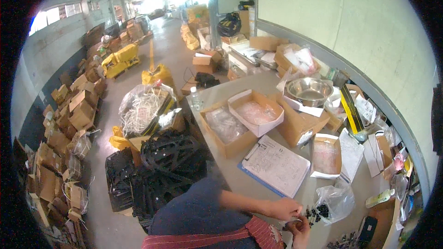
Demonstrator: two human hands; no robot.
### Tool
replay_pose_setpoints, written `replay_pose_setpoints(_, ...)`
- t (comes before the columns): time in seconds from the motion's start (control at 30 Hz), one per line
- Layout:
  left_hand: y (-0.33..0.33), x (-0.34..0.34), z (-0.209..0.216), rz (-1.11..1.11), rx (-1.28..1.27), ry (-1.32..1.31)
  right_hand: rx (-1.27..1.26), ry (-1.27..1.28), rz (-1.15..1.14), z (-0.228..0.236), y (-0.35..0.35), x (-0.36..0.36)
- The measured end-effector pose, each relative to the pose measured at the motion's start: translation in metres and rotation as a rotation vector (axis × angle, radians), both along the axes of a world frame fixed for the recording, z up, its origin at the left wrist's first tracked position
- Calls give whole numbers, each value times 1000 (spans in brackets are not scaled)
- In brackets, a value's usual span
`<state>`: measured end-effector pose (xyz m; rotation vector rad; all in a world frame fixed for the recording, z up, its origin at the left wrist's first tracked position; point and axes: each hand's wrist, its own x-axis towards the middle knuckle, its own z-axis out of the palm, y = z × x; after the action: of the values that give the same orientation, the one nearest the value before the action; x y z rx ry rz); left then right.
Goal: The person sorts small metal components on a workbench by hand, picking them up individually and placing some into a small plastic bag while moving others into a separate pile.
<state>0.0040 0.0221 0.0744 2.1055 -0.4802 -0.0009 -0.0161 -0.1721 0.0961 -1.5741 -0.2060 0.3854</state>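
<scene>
My left hand (pixel 285 209) comes in from the left over the table (pixel 235 186), its fingers closed in a pinch. Just below it is my right hand (pixel 301 231), fingers bent and drawn together, the tips almost meeting those of the left. Whatever small piece lies between the fingertips is too small to make out. Right beside both hands lies a little heap of small black parts (pixel 319 213), spilling at the mouth of a clear plastic bag (pixel 336 203). Beyond the hands rests a clipboard (pixel 277 163) with handwritten sheets on a blue board.
Open cardboard boxes (pixel 226 145) of clear plastic pieces stand behind the clipboard, near a steel bowl (pixel 309 90). A small box (pixel 325 157), a tube (pixel 380 198) and a dark phone-like object (pixel 368 228) lie rightward. Black plastic frames (pixel 170 161) are stacked left of the table.
</scene>
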Motion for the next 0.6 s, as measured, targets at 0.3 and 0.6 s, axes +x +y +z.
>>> replay_pose_setpoints(0.3,3,0,-1,-27,-359,105,121,242,-43,-8,0,-9)
replay_pose_setpoints(0.6,-1,-9,16,72,-47,185,-23,50,-254,34,6,-24)
